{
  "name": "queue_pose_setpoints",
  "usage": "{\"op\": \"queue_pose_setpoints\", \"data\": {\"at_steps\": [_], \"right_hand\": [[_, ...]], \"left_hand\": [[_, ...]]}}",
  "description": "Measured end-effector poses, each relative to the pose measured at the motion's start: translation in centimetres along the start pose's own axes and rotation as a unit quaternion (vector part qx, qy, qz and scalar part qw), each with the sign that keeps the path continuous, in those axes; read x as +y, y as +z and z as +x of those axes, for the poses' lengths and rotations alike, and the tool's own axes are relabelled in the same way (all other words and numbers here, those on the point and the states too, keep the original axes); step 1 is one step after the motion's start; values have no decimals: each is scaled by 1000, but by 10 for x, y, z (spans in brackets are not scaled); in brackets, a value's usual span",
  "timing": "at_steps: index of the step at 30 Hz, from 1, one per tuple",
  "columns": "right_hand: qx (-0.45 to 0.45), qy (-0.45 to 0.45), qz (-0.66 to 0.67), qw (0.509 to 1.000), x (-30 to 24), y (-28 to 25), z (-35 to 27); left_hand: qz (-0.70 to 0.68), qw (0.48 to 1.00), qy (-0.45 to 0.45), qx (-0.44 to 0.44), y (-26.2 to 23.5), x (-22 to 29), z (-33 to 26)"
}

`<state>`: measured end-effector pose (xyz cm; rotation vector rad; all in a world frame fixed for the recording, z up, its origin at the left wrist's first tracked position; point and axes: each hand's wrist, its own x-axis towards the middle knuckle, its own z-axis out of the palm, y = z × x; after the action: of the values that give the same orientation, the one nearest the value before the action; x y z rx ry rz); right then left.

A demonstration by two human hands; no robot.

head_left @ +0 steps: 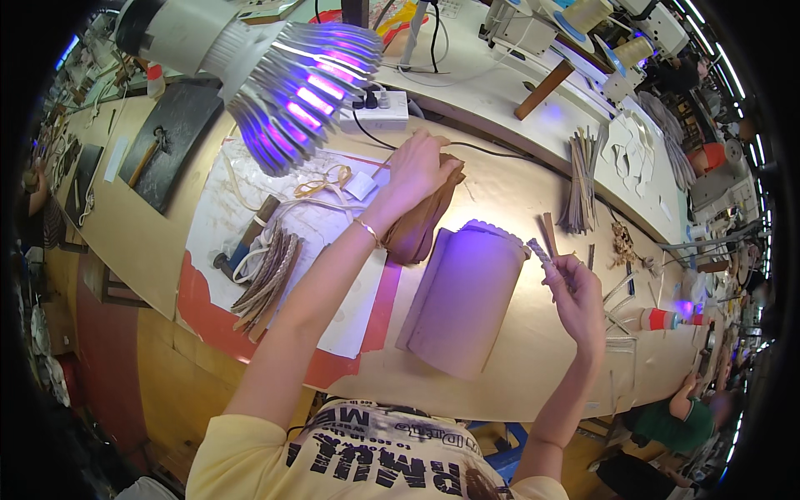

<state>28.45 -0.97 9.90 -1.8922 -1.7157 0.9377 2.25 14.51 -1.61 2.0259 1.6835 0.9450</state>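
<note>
Lamp [304, 96]: silver, finned, its ribs lit violet; from where I stand, it marks the middle of the clutter.
Power strip [385, 118]: white, just right of the lamp, a black plug in it.
Black slab [187, 117]: left of the lamp, a wooden-handled tool [143, 162] lying on it.
Thread cones [633, 52]: cream-coloured, well right of the lamp.
Pale cutouts [629, 150]: far right of the lamp, on the white table [479, 92].
Green-clad person [679, 429]: farthest off, to the lamp's lower right.
</note>
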Motion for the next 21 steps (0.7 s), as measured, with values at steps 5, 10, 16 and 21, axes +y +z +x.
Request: {"op": "queue_pose_setpoints", "data": {"at_steps": [5, 10, 16, 21], "right_hand": [[-15, -43, 36, 998, 1, -5, 12], [-80, -94, 90, 988, -17, -2, 52], [-185, -51, 124, 974, -45, 9, 87], [-148, -121, 115, 975, -47, 23, 98]], "left_hand": [[-33, 993, 69, -88, -7, -17, 16], [-96, 986, 50, -131, -17, -29, 17], [-113, 985, 85, -99, -13, -32, 14], [13, 958, 281, 47, -19, -33, -6]]}}
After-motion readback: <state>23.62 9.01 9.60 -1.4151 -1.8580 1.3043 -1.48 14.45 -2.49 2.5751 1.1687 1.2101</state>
